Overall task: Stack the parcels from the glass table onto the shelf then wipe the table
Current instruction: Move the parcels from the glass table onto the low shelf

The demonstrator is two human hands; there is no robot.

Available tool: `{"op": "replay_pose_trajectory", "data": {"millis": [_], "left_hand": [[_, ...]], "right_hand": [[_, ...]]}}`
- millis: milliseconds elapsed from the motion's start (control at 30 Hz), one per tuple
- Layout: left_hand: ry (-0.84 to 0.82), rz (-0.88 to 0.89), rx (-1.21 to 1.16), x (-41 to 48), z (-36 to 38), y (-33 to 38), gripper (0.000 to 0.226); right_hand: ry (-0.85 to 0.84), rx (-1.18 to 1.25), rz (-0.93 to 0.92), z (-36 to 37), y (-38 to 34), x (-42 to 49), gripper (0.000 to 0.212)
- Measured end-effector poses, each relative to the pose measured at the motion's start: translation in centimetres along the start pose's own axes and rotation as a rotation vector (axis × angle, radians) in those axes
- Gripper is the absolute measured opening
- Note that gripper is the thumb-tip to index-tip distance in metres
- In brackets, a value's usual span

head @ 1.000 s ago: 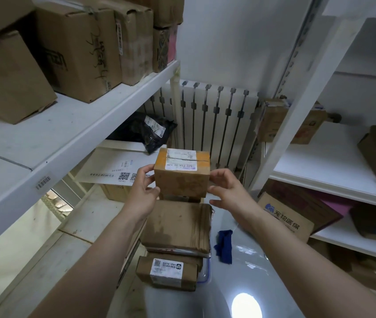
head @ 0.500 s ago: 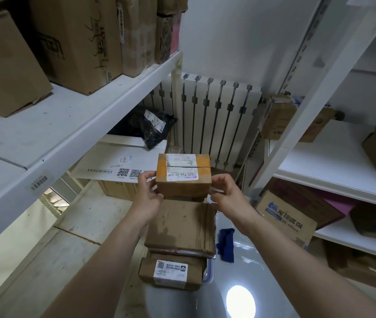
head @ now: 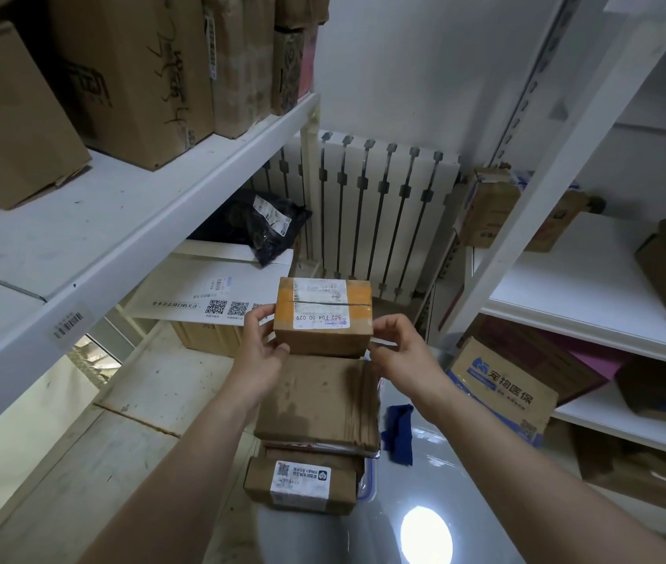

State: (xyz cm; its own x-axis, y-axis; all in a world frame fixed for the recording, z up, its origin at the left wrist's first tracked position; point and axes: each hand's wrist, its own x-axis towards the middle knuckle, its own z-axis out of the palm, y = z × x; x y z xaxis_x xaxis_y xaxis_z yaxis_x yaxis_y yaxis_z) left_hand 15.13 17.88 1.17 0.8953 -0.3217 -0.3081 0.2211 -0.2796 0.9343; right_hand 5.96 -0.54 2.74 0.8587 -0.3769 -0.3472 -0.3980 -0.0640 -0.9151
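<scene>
Head view: small parcel (head: 323, 317) clamped between left hand (head: 260, 354) and right hand (head: 402, 356), long axis crosswise, shelf (head: 152, 221) off toward ten o'clock, left hand nearer.

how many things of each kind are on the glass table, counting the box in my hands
brown cardboard parcels: 3 (small orange-taped labelled box, flat plain parcel, low labelled box)
blue cloth: 1
total: 4, though a thin layer within the stack may be another parcel
</scene>
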Motion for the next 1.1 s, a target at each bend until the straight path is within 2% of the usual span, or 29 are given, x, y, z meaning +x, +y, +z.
{"op": "replay_pose_trajectory", "data": {"millis": [233,400,867,1100], "left_hand": [[-0.006,-0.031,0.005,-0.1,-0.1,0.0,0.067],[-0.027,-0.021,0.02,-0.1,-0.2,-0.1,0.066],[-0.015,-0.052,0.016,-0.4,-0.1,0.1,0.075],[0.058,0.063,0.019,-1.8,0.5,1.2,0.086]], "right_hand": [[0.017,-0.023,0.002,0.0,0.0,0.0,0.03],[0.011,-0.038,0.009,-0.1,0.0,0.0,0.041],[0.009,-0.068,0.004,0.0,0.2,-0.2,0.043],[0.024,-0.05,0.01,-0.2,0.1,-0.8,0.047]]}}
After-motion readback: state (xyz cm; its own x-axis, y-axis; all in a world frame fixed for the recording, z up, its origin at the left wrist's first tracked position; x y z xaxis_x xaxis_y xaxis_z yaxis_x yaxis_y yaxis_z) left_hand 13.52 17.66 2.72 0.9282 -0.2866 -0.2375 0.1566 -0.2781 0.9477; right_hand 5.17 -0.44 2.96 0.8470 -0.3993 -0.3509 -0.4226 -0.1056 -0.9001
